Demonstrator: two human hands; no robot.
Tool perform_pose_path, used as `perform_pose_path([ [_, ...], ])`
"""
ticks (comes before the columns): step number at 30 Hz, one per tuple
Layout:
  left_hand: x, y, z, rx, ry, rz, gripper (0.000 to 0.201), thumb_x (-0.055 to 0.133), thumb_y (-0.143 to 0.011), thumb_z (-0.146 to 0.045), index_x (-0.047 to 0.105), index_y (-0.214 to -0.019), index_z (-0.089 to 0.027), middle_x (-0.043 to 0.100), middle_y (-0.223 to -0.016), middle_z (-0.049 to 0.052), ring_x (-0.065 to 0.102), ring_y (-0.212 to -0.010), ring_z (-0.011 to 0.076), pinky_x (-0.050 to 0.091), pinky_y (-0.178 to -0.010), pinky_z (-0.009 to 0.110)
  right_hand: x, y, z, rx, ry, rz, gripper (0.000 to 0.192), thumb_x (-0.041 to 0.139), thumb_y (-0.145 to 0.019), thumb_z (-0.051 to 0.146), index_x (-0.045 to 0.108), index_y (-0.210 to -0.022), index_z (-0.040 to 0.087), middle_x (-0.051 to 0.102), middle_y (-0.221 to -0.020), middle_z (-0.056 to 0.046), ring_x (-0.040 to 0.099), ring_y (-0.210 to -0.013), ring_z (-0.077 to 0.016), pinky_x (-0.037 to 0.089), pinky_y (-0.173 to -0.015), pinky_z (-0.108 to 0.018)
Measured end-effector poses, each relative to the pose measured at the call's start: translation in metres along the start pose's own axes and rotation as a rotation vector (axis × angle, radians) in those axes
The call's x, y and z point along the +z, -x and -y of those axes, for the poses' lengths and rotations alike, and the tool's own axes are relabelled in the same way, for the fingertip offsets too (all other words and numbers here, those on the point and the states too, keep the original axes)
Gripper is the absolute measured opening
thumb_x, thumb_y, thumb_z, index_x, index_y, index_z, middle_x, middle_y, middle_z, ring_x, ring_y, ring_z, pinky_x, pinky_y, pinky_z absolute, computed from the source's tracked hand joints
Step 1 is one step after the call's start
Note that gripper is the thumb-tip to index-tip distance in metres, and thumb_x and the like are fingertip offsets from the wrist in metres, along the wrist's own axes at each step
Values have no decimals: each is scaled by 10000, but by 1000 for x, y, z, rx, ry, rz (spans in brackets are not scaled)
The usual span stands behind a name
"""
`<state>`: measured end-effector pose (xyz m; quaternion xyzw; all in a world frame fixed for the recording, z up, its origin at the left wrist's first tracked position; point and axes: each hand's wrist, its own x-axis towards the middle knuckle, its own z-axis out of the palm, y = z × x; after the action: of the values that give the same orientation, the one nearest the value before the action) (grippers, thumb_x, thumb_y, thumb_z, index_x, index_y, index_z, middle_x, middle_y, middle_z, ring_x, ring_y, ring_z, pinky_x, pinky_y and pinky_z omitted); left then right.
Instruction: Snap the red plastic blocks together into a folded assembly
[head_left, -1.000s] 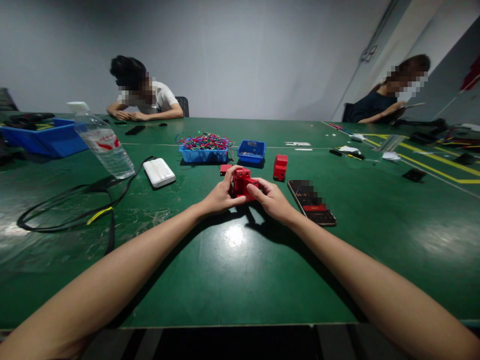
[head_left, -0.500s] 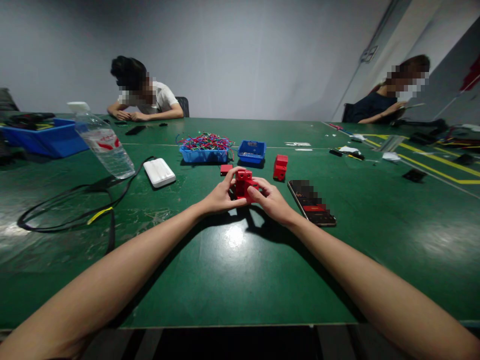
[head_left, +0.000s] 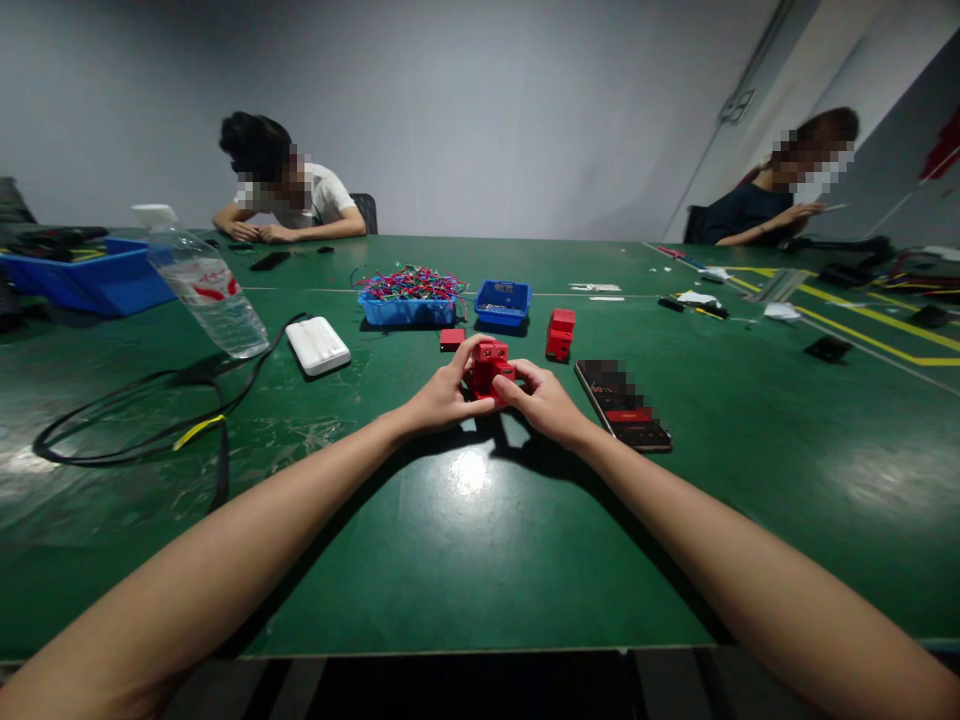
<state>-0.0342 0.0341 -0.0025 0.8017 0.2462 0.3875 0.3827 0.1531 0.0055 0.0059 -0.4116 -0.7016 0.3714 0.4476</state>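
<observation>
Both hands hold a red block-shaped part [head_left: 489,366] with round holes in its upper face, just above the green table. My left hand [head_left: 442,393] grips it from the left, index finger at the top and thumb along the bottom. My right hand [head_left: 546,402] closes on its right side, with the thumb pressed against the near face. Fingertips behind the part are hidden. Beyond it lie a small flat red piece [head_left: 452,340] and a stepped red block [head_left: 560,335]. A smartphone [head_left: 624,408] lies right of my right hand.
A blue tray heaped with coloured wires [head_left: 409,312] and a smaller blue bin [head_left: 503,306] with small parts stand behind. On the left are a white power bank [head_left: 318,346], a tilted-looking water bottle [head_left: 206,285] and a looped black cable [head_left: 112,458]. Two people sit across the table.
The red part has tilted slightly between my hands, so its top holes face me more. Both hands keep their grip in nearly the same place.
</observation>
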Motion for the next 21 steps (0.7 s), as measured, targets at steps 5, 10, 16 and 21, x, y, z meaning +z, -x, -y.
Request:
perform_pose_path([
  [5,-4,-1,4,-65,16,-34,812,758,-748,-329,263,-1386,-247,614,-1208,123,667,-996,237,527,-865,370,-1,-4,-3,82,-222,23,416,612,-812,579,655,-945,187,712,-945,-42,652,-904,-187,508,-813,-320],
  [10,-5,0,5,-38,43,4,820,761,-751,-325,259,-1397,-264,632,-1178,105,678,-977,225,529,-864,364,-3,-5,-3,162,-375,-21,499,756,-727,478,556,-1108,227,715,-1018,-43,668,-963,-193,520,-866,-343],
  [16,-6,3,5,38,-40,73,815,743,-771,-278,262,-1430,-272,656,-1139,92,659,-1051,244,517,-912,393,-4,-1,6,108,-351,86,670,797,-698,364,483,-1279,253,682,-1180,-73,647,-1106,-252,502,-974,-425],
  [21,-5,2,4,16,-57,45,889,790,-724,-315,262,-1437,-267,666,-1120,92,668,-1035,256,526,-901,396,-1,-1,7,59,-304,31,640,760,-738,373,475,-1294,233,674,-1190,-82,657,-1078,-243,510,-972,-423],
])
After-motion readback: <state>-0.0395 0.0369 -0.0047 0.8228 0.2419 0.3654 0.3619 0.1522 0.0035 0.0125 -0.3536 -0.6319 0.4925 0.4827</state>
